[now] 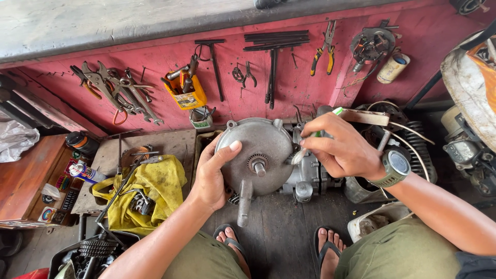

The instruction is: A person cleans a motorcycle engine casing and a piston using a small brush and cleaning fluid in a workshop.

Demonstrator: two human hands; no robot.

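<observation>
A round grey engine cover (258, 142) with a small gear and shaft (258, 165) at its middle stands on edge on the wooden floor, joined to a grey engine block (310, 178). My left hand (213, 173) grips the cover's left rim, thumb across its face. My right hand (338, 147), a watch on its wrist, holds a green-handled brush (315, 135) with its pale bristle end against the cover's right edge. A metal lever (244, 201) hangs down from the cover between my feet.
The red wall (289, 88) carries wrenches (121, 93), pliers (324, 49), T-handle tools and a yellow holder. A yellow rag (155, 188) with tools lies on the left, beside a spray can (85, 171). Engine parts and a white container (374, 219) crowd the right.
</observation>
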